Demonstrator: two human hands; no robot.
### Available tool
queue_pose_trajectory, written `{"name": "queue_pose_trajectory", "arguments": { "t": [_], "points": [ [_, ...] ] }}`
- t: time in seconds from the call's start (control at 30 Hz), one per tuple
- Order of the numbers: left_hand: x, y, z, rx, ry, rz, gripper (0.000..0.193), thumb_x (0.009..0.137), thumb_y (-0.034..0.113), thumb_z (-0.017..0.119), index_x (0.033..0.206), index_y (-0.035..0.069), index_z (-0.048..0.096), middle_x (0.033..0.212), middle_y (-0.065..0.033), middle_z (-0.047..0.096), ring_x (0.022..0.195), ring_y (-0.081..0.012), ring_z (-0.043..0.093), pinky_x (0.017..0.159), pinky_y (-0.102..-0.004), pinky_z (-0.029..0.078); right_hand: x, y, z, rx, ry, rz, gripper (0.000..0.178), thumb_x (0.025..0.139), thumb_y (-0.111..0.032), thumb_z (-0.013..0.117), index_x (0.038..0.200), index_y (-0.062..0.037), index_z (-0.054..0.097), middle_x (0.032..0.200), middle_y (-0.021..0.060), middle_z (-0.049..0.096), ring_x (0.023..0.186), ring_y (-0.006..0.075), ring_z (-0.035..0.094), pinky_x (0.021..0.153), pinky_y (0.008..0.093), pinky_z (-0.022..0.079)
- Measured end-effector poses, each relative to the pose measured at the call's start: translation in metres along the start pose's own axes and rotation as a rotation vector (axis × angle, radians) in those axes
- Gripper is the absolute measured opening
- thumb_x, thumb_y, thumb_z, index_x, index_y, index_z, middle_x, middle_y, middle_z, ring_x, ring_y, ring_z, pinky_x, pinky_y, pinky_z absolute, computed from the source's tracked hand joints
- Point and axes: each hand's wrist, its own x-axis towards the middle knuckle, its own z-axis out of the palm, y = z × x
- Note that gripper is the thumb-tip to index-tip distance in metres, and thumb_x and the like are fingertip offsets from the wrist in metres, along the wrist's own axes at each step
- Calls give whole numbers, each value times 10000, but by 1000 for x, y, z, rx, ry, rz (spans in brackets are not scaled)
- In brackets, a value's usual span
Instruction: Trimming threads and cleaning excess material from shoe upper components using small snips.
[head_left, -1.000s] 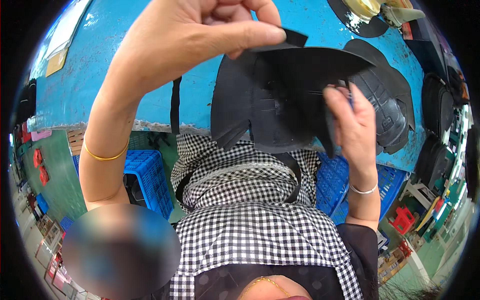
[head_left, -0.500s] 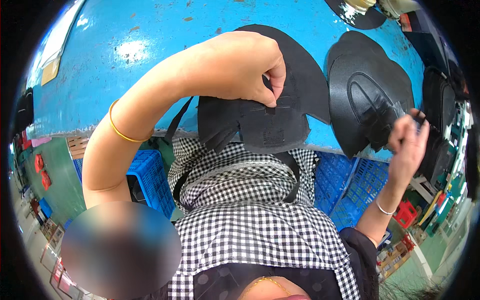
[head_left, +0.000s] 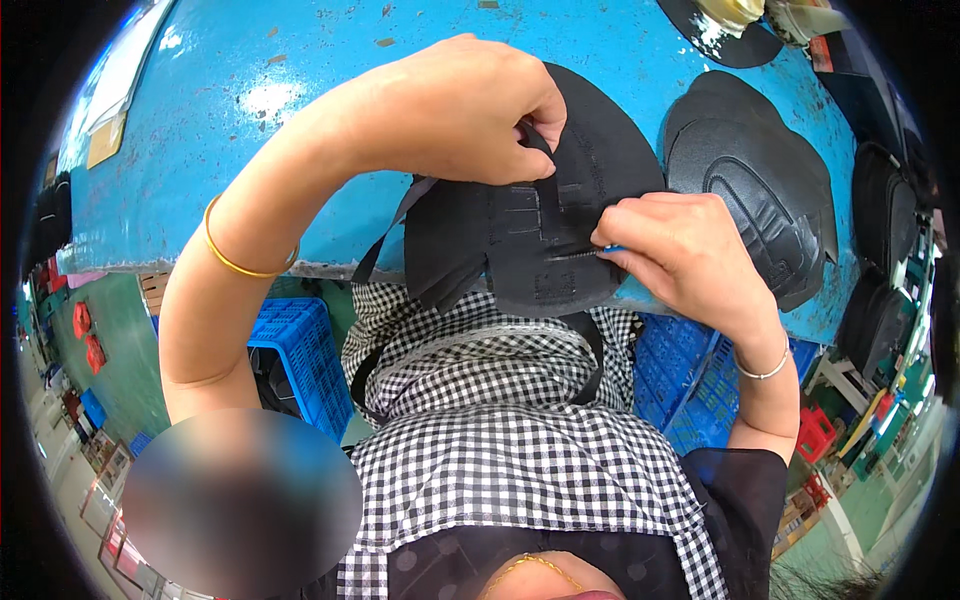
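A flat black fabric piece [head_left: 610, 150] with stitched lines and short slits lies at the table's near edge. My left hand [head_left: 490, 110] reaches over its far left part, thumb and fingers pinching a narrow black strip [head_left: 545, 165] that rises from the piece. Low over the right side of the piece, my right hand [head_left: 685, 250] is closed on a slim tool [head_left: 580, 255] with a thin metal shaft and a bit of blue at the fingers. Its tip points left, close to the fabric; contact is unclear. A loose black strap [head_left: 385, 235] hangs off the left side.
Stacked black padded panels [head_left: 740, 150] lie to the right on the blue table [head_left: 250, 170]. A white-smeared container [head_left: 735, 15] stands at the far right. Blue plastic crates [head_left: 305, 345] sit below the table edge. More black pieces [head_left: 880, 200] are heaped at the far right.
My right hand has come in from the right, bringing the slim tool over the fabric piece. My left hand has shifted slightly away from me, and the black strip now stands raised in its pinch.
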Motion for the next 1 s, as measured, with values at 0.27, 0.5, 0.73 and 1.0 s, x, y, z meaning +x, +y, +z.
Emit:
{"name": "queue_pose_trajectory", "arguments": {
  "t": [0.27, 0.5, 0.73, 1.0],
  "points": [
    [3, -3, 4, 68, 33, 49, 165, 806, 174, 647, 836, 20, 694, 808, -158, 696, 781, -332, 668, 753, -419, 532, 11, -6, 6, -179, 106, 243, 166, 848, -146, 702, 945, -101, 575, 800, 69, 655, 714, 290, 668, 572, 376, 493],
    [-2, -7, 3, -76, 10, 36, 172, 818, 157, 603, 854, 15, 692, 801, -179, 683, 759, -348, 650, 735, -428, 520, 18, -3, 1, -157, 177, 246, 295, 898, -334, 693, 956, -78, 559, 797, 81, 674, 698, 278, 671, 574, 391, 495],
    [-11, -15, 7, -250, 178, -10, 182, 855, 169, 610, 888, 9, 691, 731, -109, 666, 686, -213, 651, 631, -345, 501, 15, -1, 1, -111, 245, 276, 206, 887, -272, 709, 937, -101, 606, 738, 62, 649, 669, 253, 672, 538, 370, 487],
    [-32, -12, -27, -1090, 474, -155, 119, 935, 128, 684, 989, 24, 705, 671, 34, 595, 560, -13, 501, 489, -145, 329, 34, -64, 62, -688, 245, 142, 182, 820, -144, 647, 959, -28, 628, 1034, 213, 717, 462, 111, 570, 394, 258, 452]
  ]
}}
